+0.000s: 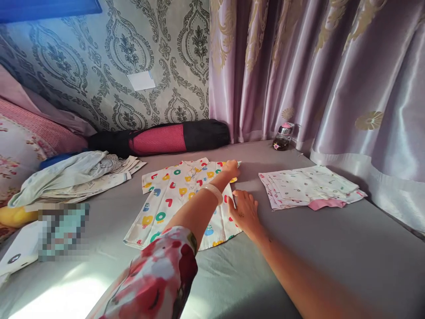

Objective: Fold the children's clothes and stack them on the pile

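Note:
A white short-sleeved shirt (172, 208) printed with colourful letters lies spread on the grey bed sheet (332, 261). My left arm reaches across it, and my left hand (231, 168) is closed on the fabric of its right-hand sleeve. A pale bangle (212, 193) circles that wrist. Lower down, my right hand (245, 210) rests at the shirt's right side edge. Its fingers are stretched out on the sheet, with the thumb over the fabric.
Folded printed clothes (312, 186) lie to the right. A loose clothes pile (76, 177) is at the left, near a white object (25, 248) and a pixelated patch. A black-and-red long bag (159, 138) lies along the wall. A glass jar (283, 137) stands by the curtain (282, 66).

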Action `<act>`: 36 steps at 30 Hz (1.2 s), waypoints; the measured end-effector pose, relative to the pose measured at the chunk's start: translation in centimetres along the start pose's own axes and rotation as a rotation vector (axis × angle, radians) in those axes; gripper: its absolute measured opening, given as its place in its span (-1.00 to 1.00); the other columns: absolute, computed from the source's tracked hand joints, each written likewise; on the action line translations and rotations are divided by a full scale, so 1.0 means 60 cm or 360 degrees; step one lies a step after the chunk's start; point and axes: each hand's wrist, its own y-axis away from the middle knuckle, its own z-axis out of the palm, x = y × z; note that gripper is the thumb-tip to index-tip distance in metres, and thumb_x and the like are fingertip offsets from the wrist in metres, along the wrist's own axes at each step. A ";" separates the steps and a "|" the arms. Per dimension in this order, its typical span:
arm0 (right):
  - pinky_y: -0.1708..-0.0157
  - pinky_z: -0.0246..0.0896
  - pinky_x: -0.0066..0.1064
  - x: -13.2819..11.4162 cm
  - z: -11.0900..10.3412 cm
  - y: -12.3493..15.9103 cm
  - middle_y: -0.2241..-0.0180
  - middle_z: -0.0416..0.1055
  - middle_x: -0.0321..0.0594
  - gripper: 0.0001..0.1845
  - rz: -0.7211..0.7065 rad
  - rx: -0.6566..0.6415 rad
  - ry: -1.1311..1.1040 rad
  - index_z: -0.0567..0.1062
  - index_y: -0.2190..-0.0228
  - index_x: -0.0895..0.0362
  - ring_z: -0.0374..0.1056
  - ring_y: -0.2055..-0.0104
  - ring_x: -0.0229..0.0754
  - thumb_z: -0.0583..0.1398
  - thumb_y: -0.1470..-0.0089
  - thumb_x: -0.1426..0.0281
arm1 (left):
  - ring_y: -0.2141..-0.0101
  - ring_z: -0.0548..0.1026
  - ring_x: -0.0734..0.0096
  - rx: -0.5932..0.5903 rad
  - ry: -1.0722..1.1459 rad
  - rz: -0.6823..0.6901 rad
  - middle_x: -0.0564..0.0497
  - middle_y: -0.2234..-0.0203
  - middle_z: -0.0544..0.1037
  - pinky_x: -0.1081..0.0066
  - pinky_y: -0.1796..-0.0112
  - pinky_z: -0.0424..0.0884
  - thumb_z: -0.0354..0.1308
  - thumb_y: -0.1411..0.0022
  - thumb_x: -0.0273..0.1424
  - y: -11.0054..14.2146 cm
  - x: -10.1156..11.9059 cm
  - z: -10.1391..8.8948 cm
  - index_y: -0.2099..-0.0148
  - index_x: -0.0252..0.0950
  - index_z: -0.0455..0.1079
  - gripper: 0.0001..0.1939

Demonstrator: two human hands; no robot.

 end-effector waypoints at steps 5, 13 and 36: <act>-0.04 0.16 0.01 0.003 -0.004 -0.010 0.05 0.50 -0.01 -0.52 0.0167 -0.0081 -0.0391 0.28 -0.12 0.13 0.35 -0.04 0.11 -0.16 -0.31 0.22 | 0.20 0.62 0.17 0.0047 0.0618 -0.0225 -0.16 0.38 0.63 0.34 0.17 0.53 0.13 -0.19 -0.51 0.013 -0.039 -0.038 0.21 -0.41 0.53 -0.83; 0.02 0.31 -0.14 0.017 0.000 -0.022 0.11 0.57 -0.10 -0.37 0.0148 -0.0224 -0.0898 0.37 -0.08 0.09 0.48 0.10 -0.03 -0.31 -0.32 0.13 | 0.40 0.61 0.34 0.0068 0.1388 -0.0375 -0.06 0.55 0.57 0.37 0.25 0.57 0.18 -0.13 -0.53 0.048 -0.088 -0.080 0.32 -0.42 0.46 -0.94; -0.31 -0.13 -0.04 -0.016 -0.019 0.013 -0.30 0.17 -0.06 -0.47 -0.0836 -0.0557 -0.0183 0.29 -0.22 0.14 0.03 -0.35 -0.06 0.04 -0.26 0.30 | 0.52 0.55 0.39 0.0315 0.1576 -0.0737 0.02 0.59 0.51 0.37 0.30 0.54 0.30 -0.09 -0.45 0.136 -0.244 -0.079 0.13 -0.42 0.42 -0.72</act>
